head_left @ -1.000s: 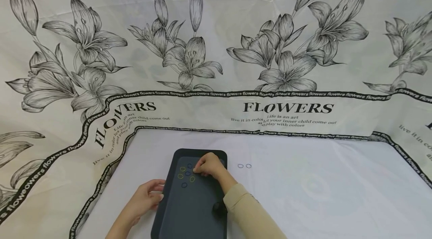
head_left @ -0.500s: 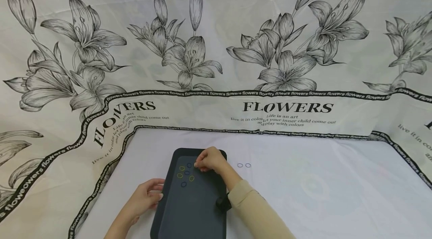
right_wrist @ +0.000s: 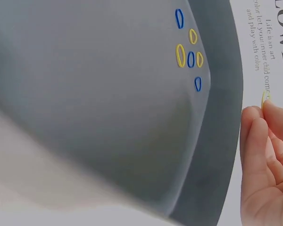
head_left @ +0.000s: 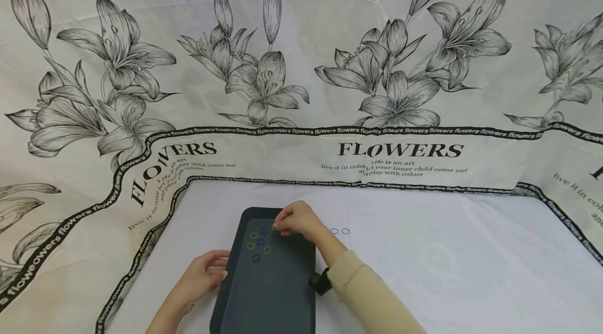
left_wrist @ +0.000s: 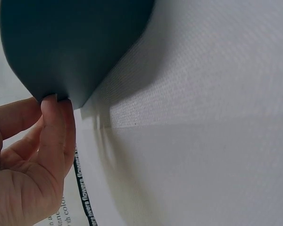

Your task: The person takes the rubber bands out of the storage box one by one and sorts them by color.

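Note:
A dark grey rectangular tray (head_left: pixel 268 297) lies lengthwise before me. My left hand (head_left: pixel 202 276) pinches its left rim; in the left wrist view, thumb and fingertips (left_wrist: pixel 49 106) meet on the tray's edge. Between thumb and index finger, my right hand (head_left: pixel 301 219) pinches a small yellow rubber band (right_wrist: pixel 265 98), held above the tray's far end in the head view. Several small rubber bands lie on the tray floor, including a yellow one (right_wrist: pixel 180 55) and a blue one (right_wrist: pixel 179 19), grouped toward the far left.
Two blue bands (head_left: pixel 334 231) lie side by side on the white tablecloth (head_left: pixel 447 260), just right of the tray. A black device (head_left: pixel 320 282) sits at the right wrist. Behind the table hangs a flower-printed curtain (head_left: pixel 292 93).
My right hand has moved slightly up and to the right, away from the grouped bands, and the yellow band now shows at its fingertips. The left hand stays on the tray rim.

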Demonstrator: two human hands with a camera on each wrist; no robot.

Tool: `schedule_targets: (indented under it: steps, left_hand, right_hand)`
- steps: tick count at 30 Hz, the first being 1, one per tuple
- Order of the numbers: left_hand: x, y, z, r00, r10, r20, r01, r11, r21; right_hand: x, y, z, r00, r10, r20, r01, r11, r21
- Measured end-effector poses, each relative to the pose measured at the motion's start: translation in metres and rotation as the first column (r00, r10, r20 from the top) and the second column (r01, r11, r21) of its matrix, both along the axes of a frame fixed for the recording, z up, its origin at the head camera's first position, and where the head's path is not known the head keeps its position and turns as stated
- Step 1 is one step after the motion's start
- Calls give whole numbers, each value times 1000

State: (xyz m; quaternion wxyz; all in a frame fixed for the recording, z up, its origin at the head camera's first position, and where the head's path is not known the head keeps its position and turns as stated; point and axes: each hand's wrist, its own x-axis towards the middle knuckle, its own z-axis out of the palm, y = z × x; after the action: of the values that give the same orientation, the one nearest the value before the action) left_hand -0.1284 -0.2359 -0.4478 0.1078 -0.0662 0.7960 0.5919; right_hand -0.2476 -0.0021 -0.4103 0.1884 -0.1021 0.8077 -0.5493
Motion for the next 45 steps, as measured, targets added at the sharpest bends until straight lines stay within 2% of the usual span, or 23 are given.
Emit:
schedule_targets:
  steps: [9, 14, 26, 32, 45]
  left_hand:
    - [3, 0, -2, 1000, 21, 19, -21, 1000, 1]
    - [4, -1, -2, 1000, 13, 14, -13, 1000, 7]
    - [1, 1, -1, 1000, 8, 9, -8, 1000, 5]
    - [0, 1, 0, 1000, 27, 13, -27, 1000, -2]
    - [0, 1, -1, 999, 35, 19, -35, 999, 3]
  right_hand:
    - [2, 19, 1, 1000, 9, 6, -9, 999, -33]
    - [4, 28, 4, 1000, -4, 16, 5, 999, -46]
    - [8, 51, 14, 999, 30, -14, -30, 1000, -1]
    - [7, 63, 15, 998, 59, -36, -59, 998, 22]
    - [7, 85, 10, 1000, -9, 7, 9, 1000, 4]
